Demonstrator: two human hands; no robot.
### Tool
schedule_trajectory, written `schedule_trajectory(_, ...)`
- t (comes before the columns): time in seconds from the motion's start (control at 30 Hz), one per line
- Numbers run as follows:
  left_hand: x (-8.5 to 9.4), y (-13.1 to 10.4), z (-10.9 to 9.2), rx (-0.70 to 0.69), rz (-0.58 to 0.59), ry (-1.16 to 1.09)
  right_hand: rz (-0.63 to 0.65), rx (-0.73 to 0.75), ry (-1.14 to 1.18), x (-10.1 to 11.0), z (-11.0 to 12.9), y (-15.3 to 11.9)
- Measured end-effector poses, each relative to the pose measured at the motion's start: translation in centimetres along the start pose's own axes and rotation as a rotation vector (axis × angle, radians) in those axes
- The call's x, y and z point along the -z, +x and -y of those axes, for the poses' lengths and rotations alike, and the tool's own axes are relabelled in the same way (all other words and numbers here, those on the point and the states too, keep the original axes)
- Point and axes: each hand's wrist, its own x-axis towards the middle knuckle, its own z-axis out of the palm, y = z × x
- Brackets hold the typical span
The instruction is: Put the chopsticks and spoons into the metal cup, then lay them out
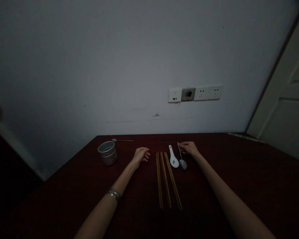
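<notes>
My right hand (188,148) pinches the top of the handle of a metal spoon (183,164), whose bowl points toward me at the table. Just left of that spoon lies a white ceramic soup spoon (174,161) with a blue pattern in its bowl. Several wooden chopsticks (165,179) lie side by side in pairs, pointing away from me. My left hand (141,155) rests on the table left of the chopsticks, its fingers loosely curled and apart with nothing seen in them. A bracelet circles the left forearm.
A grey metal cup (108,153) stands upright at the left of the dark red table (137,202). Behind it, near the wall, lies another metal spoon (123,140). Wall sockets (208,93) sit above the table's back edge. A pale door (286,99) is at the right.
</notes>
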Motion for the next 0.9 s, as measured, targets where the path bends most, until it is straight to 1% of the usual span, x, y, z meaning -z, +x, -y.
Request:
schedule_trajectory(0.17, 0.0, 0.2, 0.3, -0.019, -0.016, 0.019, 0.003, -0.002, -0.051, -0.2, -0.2, 0.2)
schedule_trajectory(0.4, 0.0, 0.0, 0.3, -0.03, -0.03, 0.025, -0.003, 0.012, -0.114, -0.3, -0.2, 0.0)
schedule_trajectory(0.6, 0.0, 0.2, 0.5, -0.027, -0.036, 0.033, -0.003, 0.007, -0.109, -0.2, 0.1, -0.3)
schedule_trajectory(0.73, -0.2, -0.1, 0.2, -0.022, -0.042, 0.043, 0.002, 0.004, -0.132, -0.1, 0.2, -0.8)
schedule_trajectory(0.83, -0.3, -0.5, 0.0, -0.031, -0.045, 0.046, -0.001, 0.009, -0.159, 0.1, 0.7, -1.2)
schedule_trajectory(0.9, -0.4, -0.6, 0.0, -0.052, -0.054, 0.04, -0.025, 0.05, -0.2, 0.3, 1.7, -1.5)
